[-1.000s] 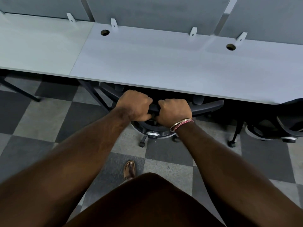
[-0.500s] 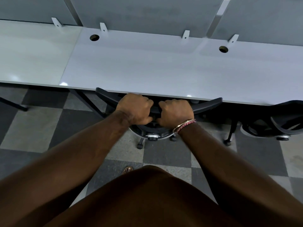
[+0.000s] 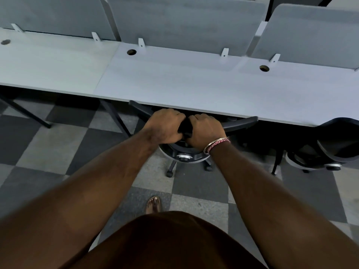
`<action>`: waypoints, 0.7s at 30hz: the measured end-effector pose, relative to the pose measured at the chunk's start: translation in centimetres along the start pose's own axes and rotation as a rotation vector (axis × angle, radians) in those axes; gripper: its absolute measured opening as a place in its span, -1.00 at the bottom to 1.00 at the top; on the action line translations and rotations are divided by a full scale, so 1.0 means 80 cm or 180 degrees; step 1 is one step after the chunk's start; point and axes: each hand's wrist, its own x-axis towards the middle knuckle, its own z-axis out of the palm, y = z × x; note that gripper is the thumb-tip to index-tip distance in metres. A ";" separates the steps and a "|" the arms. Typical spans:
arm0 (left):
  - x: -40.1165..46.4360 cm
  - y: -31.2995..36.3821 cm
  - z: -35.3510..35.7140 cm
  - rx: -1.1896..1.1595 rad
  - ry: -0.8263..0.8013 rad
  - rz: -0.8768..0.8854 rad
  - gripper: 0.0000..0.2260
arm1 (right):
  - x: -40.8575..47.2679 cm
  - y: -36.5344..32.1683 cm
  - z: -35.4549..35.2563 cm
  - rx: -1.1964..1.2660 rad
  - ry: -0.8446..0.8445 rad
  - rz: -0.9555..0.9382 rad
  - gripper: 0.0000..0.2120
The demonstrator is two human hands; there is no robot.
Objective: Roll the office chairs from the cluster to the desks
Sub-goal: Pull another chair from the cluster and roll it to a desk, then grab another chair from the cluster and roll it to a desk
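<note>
Stretching across the whole width of the view, the long pale grey desk (image 3: 194,82) has a smooth top with round cable holes near its far edge; the nearest hole (image 3: 131,52) looks dark inside, and what it holds cannot be made out. Upright grey fabric divider panels (image 3: 184,22) stand along the back of the desk, fixed with small white brackets. Below lies a floor of checkered light and dark grey carpet tiles (image 3: 58,148).

Tucked under the near edge of the desk, the black office chair with a curved plastic backrest (image 3: 240,122) has its seat hidden beneath the desktop, while its silver column cap and black castor legs show on the floor under the hands. A second black office chair (image 3: 338,140) sits just to the right, also pushed part way under the desk.

Both bare forearms reach forward from the bottom of the view. The left hand (image 3: 165,127) grips the top rim of the backrest with its fingers curled over it. The right hand (image 3: 206,131) grips the same rim just beside it, the two fists nearly touching. A thin metal and red thread bracelet (image 3: 215,145) circles the right wrist. A sandalled foot (image 3: 153,204) stands on the floor tiles behind the chair.
</note>
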 end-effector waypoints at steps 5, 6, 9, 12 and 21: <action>-0.052 0.018 -0.038 -0.0139 0.0233 -0.0272 -0.67 | -0.014 -0.023 -0.033 0.0072 0.0175 -0.0250 -0.58; -0.065 0.019 -0.044 -0.0127 0.0294 -0.0331 -0.67 | -0.015 -0.029 -0.038 0.0061 0.0199 -0.0319 -0.58; -0.104 0.020 -0.054 -0.0072 0.0398 -0.0595 -0.64 | -0.022 -0.054 -0.054 0.0008 0.0224 -0.0564 -0.59; -0.148 0.008 -0.061 -0.0062 0.0497 -0.0820 -0.60 | -0.024 -0.088 -0.068 0.0011 0.0235 -0.0732 -0.57; -0.306 -0.089 -0.064 -0.0073 0.0643 -0.1501 -0.58 | -0.002 -0.263 -0.084 -0.0147 0.0070 -0.1242 -0.60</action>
